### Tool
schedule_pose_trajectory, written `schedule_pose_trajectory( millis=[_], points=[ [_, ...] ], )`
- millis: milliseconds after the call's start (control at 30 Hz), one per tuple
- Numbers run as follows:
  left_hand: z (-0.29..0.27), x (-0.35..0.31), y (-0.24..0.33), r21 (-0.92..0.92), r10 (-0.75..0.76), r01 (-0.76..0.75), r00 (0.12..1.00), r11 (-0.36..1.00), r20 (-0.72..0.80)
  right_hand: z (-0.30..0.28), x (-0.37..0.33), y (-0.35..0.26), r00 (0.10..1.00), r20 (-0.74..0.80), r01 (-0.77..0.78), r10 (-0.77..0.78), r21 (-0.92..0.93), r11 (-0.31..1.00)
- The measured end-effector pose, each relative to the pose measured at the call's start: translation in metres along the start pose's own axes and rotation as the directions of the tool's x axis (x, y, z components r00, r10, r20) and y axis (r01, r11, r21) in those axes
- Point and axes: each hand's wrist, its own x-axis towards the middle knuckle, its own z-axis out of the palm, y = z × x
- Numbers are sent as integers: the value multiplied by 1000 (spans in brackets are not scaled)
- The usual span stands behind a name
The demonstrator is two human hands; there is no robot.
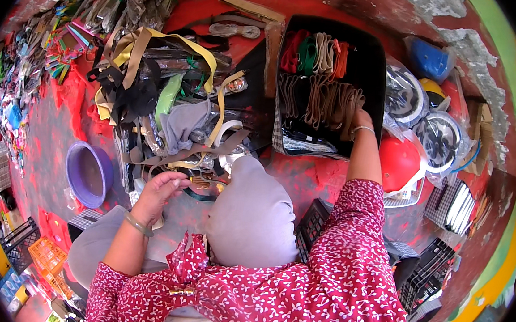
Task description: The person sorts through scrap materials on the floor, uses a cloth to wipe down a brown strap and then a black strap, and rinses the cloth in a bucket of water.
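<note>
My right hand (pixel 363 119) reaches into a black box (pixel 372 54) and grips the end of a row of folded brown straps (pixel 332 103); its fingers are partly hidden by them. Behind that row stand folded red straps (pixel 291 51), green straps (pixel 306 55), beige straps (pixel 324 54) and orange straps (pixel 341 60). Flat plastic-wrapped pieces (pixel 306 142) lie along the box's near side. Over my lap, my left hand (pixel 160 194) has thumb and fingers pressed together; what they hold, if anything, I cannot make out. Just beyond it lies a loose brown strap (pixel 200 150).
A heap of yellow straps (pixel 203 56), a grey cloth (pixel 185 126) and wrapped goods covers the red ground cloth. On the left stands a purple basin (pixel 88 172). Right of the box are a red helmet (pixel 397 163) and bagged wheel-like items (pixel 439 141). Dark crates (pixel 427 273) stand at lower right.
</note>
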Motion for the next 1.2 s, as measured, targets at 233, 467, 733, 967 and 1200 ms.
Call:
schedule_pose_trajectory(
  millis=[233, 467, 733, 967, 1200],
  points=[
    [-1, -3, -1, 21, -6, 6, 1000, 1000, 13, -3, -47, 3, 914, 99, -295, 392, -500, 814],
    [-5, -8, -8, -18, 11, -11, 1000, 1000, 17, 10, -52, -6, 982, -15, -178, 189, -416, 892],
    [-4, -15, -10, -17, 48, -48, 999, 999, 24, 14, -59, -22, 936, 163, -233, 311, -373, 898],
    [-37, -42, 44, -254, 296, -424, 858, 870, -419, -28, -18, -55, 930, -49, 259, -364, -614, 746],
    [-115, -159, 128, -411, 566, -853, 521, 321, -639, -37, -154, -267, 755, 115, 653, -645, -216, 726]
  ],
)
